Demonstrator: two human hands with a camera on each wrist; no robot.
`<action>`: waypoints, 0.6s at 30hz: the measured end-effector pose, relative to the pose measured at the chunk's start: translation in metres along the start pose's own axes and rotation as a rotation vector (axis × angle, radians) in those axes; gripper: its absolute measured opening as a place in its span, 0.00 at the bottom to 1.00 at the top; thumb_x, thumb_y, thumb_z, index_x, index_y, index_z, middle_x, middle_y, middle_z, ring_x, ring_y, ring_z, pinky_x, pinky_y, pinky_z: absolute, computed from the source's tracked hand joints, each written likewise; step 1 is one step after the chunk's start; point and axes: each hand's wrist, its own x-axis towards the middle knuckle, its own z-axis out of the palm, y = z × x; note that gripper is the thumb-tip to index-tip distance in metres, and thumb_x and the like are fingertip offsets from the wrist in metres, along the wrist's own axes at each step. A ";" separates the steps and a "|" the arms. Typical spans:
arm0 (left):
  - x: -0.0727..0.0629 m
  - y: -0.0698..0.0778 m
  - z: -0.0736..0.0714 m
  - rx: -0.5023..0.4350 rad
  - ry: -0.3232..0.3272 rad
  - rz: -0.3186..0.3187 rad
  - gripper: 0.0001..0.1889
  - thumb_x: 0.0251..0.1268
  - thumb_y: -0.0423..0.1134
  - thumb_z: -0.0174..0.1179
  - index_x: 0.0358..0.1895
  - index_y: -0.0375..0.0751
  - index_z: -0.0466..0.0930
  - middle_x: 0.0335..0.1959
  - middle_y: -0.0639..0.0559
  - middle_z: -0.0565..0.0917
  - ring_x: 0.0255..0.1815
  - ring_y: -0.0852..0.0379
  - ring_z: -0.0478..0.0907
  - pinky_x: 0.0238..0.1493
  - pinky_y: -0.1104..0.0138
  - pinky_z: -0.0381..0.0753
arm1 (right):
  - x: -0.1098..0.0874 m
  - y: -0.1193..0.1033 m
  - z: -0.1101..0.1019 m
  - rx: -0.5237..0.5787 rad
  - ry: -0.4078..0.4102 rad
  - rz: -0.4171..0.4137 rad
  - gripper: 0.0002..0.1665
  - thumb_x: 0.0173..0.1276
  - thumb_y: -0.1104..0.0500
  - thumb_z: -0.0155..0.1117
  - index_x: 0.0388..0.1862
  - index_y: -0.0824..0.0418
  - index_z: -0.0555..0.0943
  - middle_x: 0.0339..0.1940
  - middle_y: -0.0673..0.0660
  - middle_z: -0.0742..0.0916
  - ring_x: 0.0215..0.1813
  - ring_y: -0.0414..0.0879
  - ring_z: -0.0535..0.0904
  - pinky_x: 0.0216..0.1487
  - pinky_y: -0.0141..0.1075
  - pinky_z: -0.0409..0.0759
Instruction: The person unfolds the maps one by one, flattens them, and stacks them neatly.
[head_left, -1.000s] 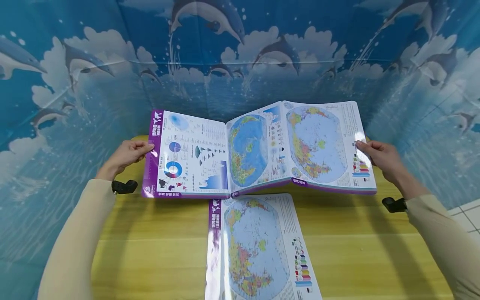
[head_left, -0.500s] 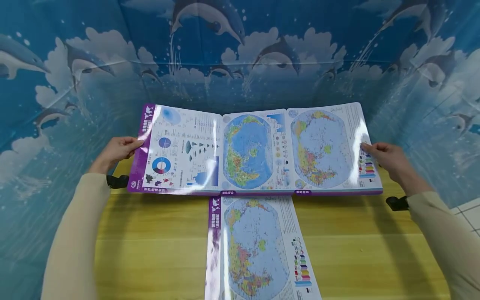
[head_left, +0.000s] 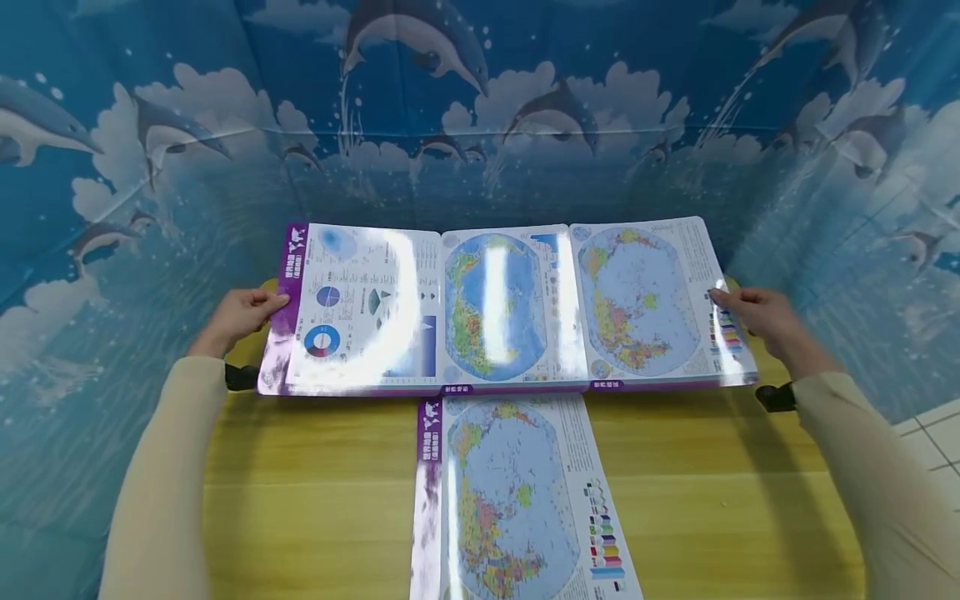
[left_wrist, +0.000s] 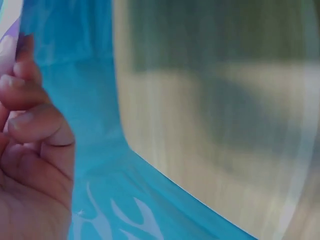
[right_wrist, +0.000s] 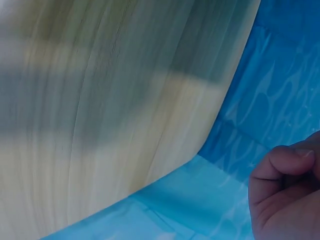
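Note:
A glossy folding world map (head_left: 558,300) is spread across the back of the table, three panels side by side. Its left panel has charts and a purple border; the other two carry world maps. My left hand (head_left: 242,318) pinches the purple left edge. On the opposite side my right hand (head_left: 767,323) pinches the right edge. In the left wrist view, curled fingers (left_wrist: 37,125) hold a purple and white corner. The right wrist view has the right hand (right_wrist: 285,192) curled at its border, the map out of sight. A second map (head_left: 510,500) lies nearer, just below the spread one.
The yellow wood-grain table (head_left: 322,492) lies underneath. A blue curtain (head_left: 480,179) with dolphins and clouds surrounds its back and sides. White floor tiles (head_left: 933,442) show at the far right. Each wrist wears a black camera strap (head_left: 240,377).
The folding map's zigzag panels have been pulled out almost flat as my left hand moved outward. Since then both hands have dipped slightly, and bright glare has spread over the left and middle panels.

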 end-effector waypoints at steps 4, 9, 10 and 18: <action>0.006 -0.004 0.006 0.170 0.084 0.090 0.29 0.65 0.60 0.54 0.39 0.30 0.80 0.28 0.45 0.78 0.26 0.52 0.66 0.26 0.62 0.66 | 0.012 -0.001 0.007 0.008 -0.005 0.013 0.28 0.60 0.30 0.57 0.22 0.52 0.75 0.24 0.49 0.78 0.30 0.49 0.68 0.29 0.44 0.68; 0.013 -0.007 0.017 0.281 0.168 0.202 0.26 0.68 0.53 0.55 0.31 0.29 0.82 0.24 0.44 0.80 0.23 0.51 0.70 0.25 0.61 0.66 | 0.028 0.000 0.017 0.025 0.033 0.053 0.28 0.58 0.30 0.60 0.23 0.53 0.77 0.23 0.49 0.80 0.26 0.47 0.76 0.27 0.40 0.74; 0.015 -0.008 0.020 0.288 0.180 0.215 0.25 0.68 0.52 0.55 0.29 0.29 0.81 0.22 0.45 0.79 0.22 0.51 0.69 0.25 0.61 0.66 | 0.031 0.002 0.019 0.025 0.040 0.065 0.28 0.57 0.30 0.61 0.24 0.53 0.77 0.23 0.49 0.80 0.26 0.47 0.76 0.27 0.40 0.74; 0.026 -0.020 0.038 0.321 0.247 0.130 0.24 0.68 0.51 0.56 0.22 0.33 0.76 0.13 0.50 0.70 0.18 0.53 0.64 0.20 0.63 0.64 | 0.037 0.005 0.038 -0.084 0.071 0.020 0.31 0.63 0.35 0.59 0.21 0.61 0.74 0.18 0.52 0.78 0.22 0.49 0.72 0.22 0.41 0.69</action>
